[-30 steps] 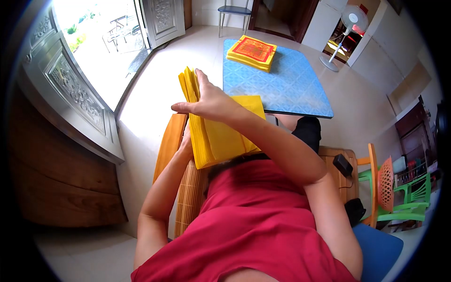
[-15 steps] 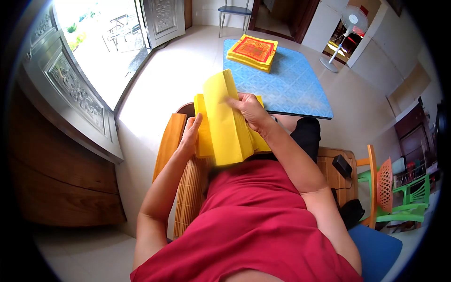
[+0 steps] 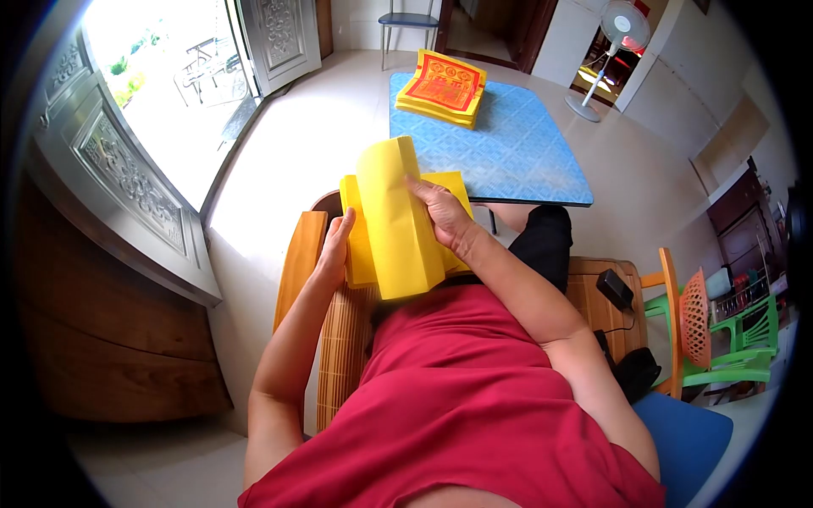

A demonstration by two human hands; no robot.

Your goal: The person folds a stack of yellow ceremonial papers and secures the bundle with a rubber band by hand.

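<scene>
Head view: I see the blue desk (image 3: 527,140) ahead, red-printed stack (image 3: 442,88) on it. Yellow paper (image 3: 389,229) is over the lap. Right hand (image 3: 446,213) fingers hold its folded part; left hand (image 3: 335,247) at its left edge, can't tell grip.

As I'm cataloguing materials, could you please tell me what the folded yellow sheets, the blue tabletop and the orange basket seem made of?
Yellow sheets: probably matte paper, given the crisp creases. Blue tabletop: perhaps laminate or a plastic cover, with a patterned, slightly shiny surface. Orange basket: likely matte moulded plastic, judging by its evenly perforated wall.
</scene>
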